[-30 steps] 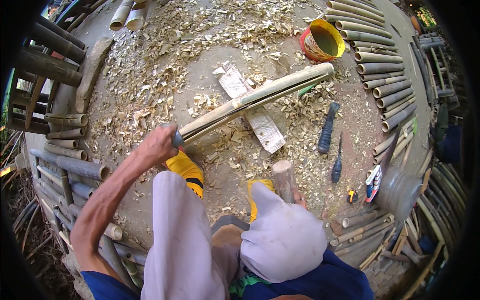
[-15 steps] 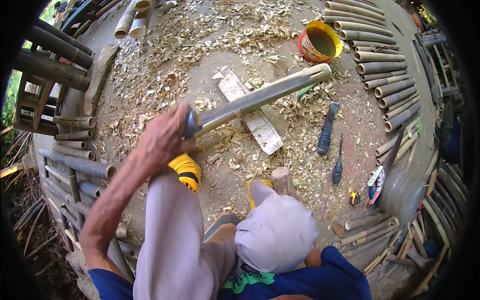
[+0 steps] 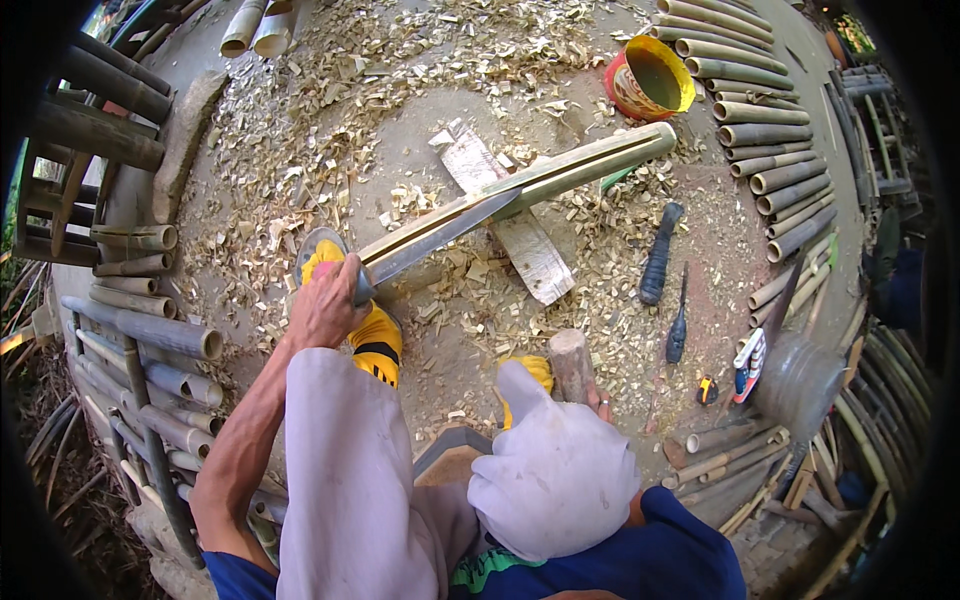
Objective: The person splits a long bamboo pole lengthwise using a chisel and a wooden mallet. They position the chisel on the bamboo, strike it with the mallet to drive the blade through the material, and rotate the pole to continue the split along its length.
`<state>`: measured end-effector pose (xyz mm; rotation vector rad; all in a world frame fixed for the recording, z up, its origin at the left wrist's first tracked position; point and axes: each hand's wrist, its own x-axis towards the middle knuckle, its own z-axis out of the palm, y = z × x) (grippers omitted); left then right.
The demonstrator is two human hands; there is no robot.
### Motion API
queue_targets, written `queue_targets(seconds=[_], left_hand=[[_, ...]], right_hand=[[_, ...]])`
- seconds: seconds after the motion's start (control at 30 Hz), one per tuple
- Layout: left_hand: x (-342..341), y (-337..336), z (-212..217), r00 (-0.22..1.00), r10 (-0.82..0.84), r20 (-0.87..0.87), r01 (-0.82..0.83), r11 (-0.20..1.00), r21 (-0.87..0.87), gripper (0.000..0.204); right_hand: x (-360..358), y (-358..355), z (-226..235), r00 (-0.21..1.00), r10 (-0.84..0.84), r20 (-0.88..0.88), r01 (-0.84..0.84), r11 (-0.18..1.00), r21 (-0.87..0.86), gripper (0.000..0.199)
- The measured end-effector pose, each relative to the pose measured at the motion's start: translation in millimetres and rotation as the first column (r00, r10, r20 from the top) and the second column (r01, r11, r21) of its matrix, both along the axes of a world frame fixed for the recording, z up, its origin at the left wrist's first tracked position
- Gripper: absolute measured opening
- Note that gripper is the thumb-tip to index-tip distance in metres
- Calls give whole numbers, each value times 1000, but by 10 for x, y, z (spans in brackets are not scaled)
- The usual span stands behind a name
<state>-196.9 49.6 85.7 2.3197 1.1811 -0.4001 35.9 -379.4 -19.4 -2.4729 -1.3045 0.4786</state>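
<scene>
Left hand (image 3: 325,305) observed wrapped round the handle of a long knife (image 3: 440,240); its blade runs along the near side of a bamboo pole (image 3: 600,160), the tip at the slit that opens down the pole's length. The pole lies aslant in front of the person, resting across a whitish board (image 3: 535,258) among scattered wood chips (image 3: 300,130); its far end reaches near a red and yellow bucket (image 3: 630,88). Right hand (image 3: 602,402) is mostly hidden behind the raised knee – fingers show against the side of a short round billet (image 3: 572,362); from where I stand, I cannot tell how firmly they close on it. To the right I note a black-handled tool (image 3: 656,265), a screwdriver-like tool (image 3: 676,335), a tape measure (image 3: 707,390) and a saw (image 3: 748,365) – all lying apart from both hands.
</scene>
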Motion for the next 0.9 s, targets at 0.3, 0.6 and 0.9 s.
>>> queue_targets(seconds=[0.3, 0.6, 0.9], left_hand=[[-34, 14, -39, 991, -53, 120, 47, 998, 51, 39], [-210, 131, -80, 993, -18, 116, 17, 1000, 4, 38], [-270, 172, -148, 995, -26, 96, 26, 1000, 7, 37]], right_hand=[[-31, -60, -95, 999, -26, 19, 27, 995, -98, 83], [92, 119, 215, 980, -45, -192, 44, 999, -13, 95], [-96, 2081, 576, 849, 136, -511, 255, 741, 621, 99]])
